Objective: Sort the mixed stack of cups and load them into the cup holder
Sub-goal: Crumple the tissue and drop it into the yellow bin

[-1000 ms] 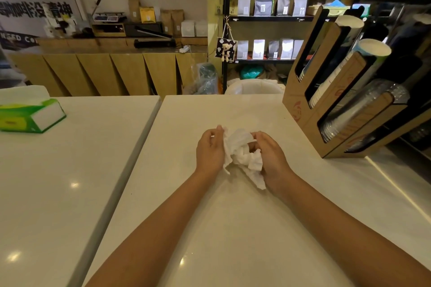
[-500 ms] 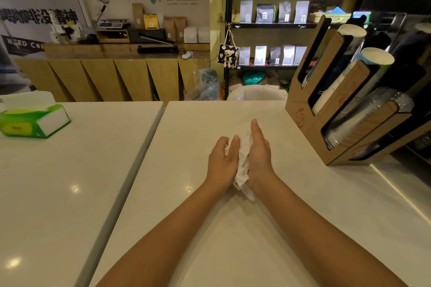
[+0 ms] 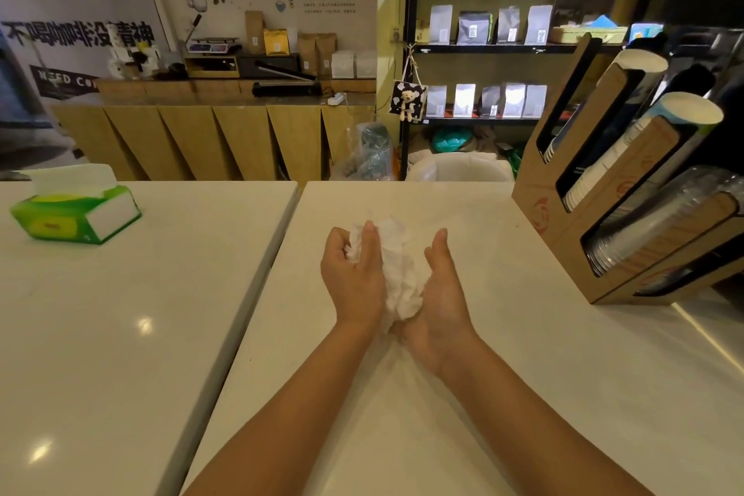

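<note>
Tissue [image 3: 396, 278] x1 crumpled btwn 2 hands, left hand [image 3: 354, 278] & right hand [image 3: 439, 294].

Wall banner [image 3: 76, 48] — large Chinese characters, partly legible "不喝咖啡没精神"; below them, white letters "NEED CO" — cut off.

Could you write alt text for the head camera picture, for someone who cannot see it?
Two bare hands, left hand and right hand, hold a crumpled white tissue over a white counter. A cardboard cup holder loaded with cups stands right; a green tissue box lies left.
</note>
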